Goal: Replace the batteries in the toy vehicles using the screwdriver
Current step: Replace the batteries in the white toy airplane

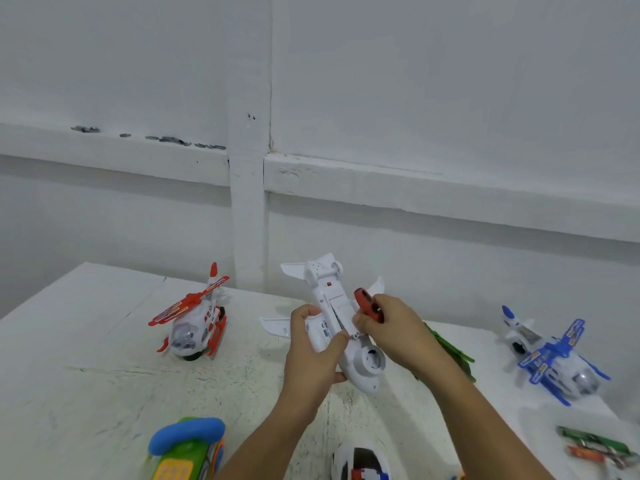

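Note:
A white toy airplane (330, 299) is held belly-up above the table, nose toward me. My left hand (311, 348) grips its fuselage and wing from the left. My right hand (391, 327) grips a red-handled screwdriver (367, 304) and its fingertips pinch at the edge of the battery cover (341, 311) on the underside. The screwdriver's shaft is hidden by my fingers. Battery packs in green and red wrappers (595, 445) lie at the table's right front.
On the white table (104, 375) stand a red-and-white toy helicopter (194, 320) at left and a blue-and-white one (550, 355) at right. A green toy (450, 348) lies behind my right forearm. A green-blue toy (187, 448) and a white toy (360, 462) sit near the front edge.

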{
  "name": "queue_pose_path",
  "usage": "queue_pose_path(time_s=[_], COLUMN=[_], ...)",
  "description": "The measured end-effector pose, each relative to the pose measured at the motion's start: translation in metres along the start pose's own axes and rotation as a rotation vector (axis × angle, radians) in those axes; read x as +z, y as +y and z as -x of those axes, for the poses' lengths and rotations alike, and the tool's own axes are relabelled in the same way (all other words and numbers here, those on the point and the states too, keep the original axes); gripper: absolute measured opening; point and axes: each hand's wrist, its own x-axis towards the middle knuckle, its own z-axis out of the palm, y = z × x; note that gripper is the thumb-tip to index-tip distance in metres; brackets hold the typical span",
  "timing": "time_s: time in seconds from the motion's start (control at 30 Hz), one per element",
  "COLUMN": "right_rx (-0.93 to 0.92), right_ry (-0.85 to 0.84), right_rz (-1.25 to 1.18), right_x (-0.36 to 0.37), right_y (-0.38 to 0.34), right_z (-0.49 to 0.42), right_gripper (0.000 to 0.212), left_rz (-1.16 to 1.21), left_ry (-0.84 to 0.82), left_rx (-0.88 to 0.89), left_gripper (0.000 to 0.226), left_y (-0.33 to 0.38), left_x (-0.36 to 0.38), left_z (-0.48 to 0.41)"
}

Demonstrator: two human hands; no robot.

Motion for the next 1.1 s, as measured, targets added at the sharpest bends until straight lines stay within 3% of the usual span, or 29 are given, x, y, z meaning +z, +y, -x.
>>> queue_pose_path(time_s=[0.23,0.37,0.43,0.5,0.57,0.7,0.9,1.1], right_rx=[0.170,0.218,0.253,0.295,0.331,0.414,0.462,0.448], right_ry=[-0.145,-0.120,-0.116,-0.149,-0.231,-0.418,-0.520,-0.457], right_rz=[-0.381,-0.428,-0.367,-0.141,0.124,0.353,0.416,0.345], right_x=[0.007,-0.006,-0.014,-0.018,-0.014,0.008,0.029,0.016], right_y=[0.020,0.039,0.050,0.060,0.069,0.086,0.100,0.110], right_z=[-0.015,-0.016,-0.014,-0.013,-0.014,-0.016,-0.012,-0.006], right_gripper=[0.014,0.012,0.014,0.018,0.015,0.008,0.006,0.009], left_rz=[0.008,0.005,0.008,0.019,0.008,0.019,0.040,0.047], left_ry=[0.027,0.069,0.082,0.087,0.088,0.073,0.018,-0.054], left_rx=[-0.028,-0.022,-0.036,-0.056,-0.059,-0.065,-0.052,-0.017], left_gripper=[0.046,0.048,0.050,0.051,0.052,0.053,0.054,0.061], left_y=[-0.015,-0.018,-0.020,-0.022,-0.024,-0.026,-0.024,-0.017], left_x=[-0.007,-0.007,-0.008,-0.009,-0.009,-0.005,0.003,0.015], left_z=[-0.011,-0.016,-0.019,-0.021,-0.023,-0.022,-0.016,-0.003])
